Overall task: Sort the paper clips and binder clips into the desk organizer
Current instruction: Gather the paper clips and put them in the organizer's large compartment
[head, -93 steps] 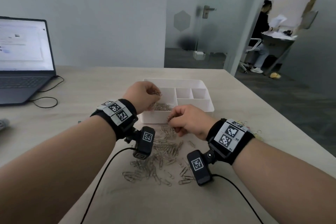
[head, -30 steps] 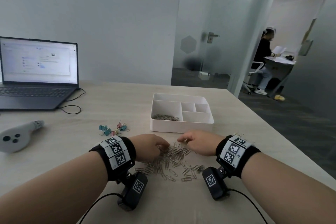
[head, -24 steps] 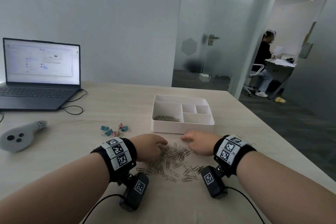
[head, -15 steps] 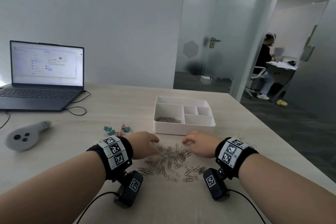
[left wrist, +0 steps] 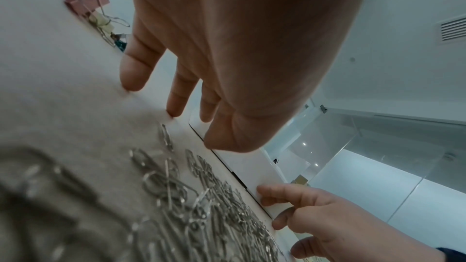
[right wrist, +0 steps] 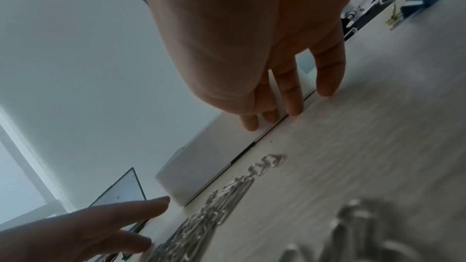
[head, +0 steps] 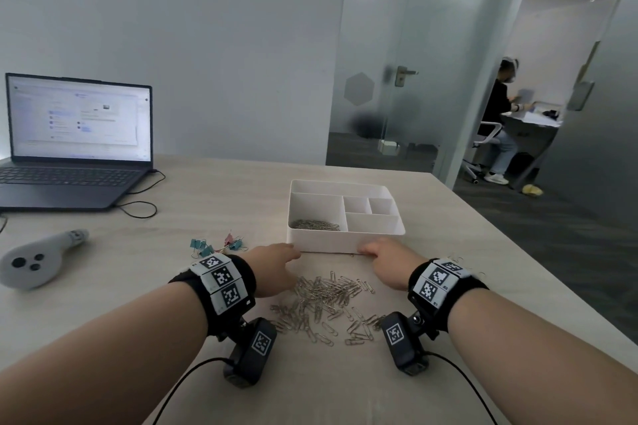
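Observation:
The white desk organizer stands mid-table, with paper clips in its large left compartment. A loose pile of paper clips lies in front of it, between my wrists. My left hand reaches to the organizer's front left corner with straight fingers and holds nothing. My right hand lays straight fingers against the organizer's front wall, also holding nothing. Coloured binder clips lie left of the left hand.
An open laptop with its cable sits at the far left. A grey controller lies near the left edge. More binder clips show behind my right wrist. The table's right edge runs close by. A person sits behind the glass partition.
Both hands have left the paper clip pile and moved forward to the organizer's front wall, their fingers straightening. The head view has tilted up.

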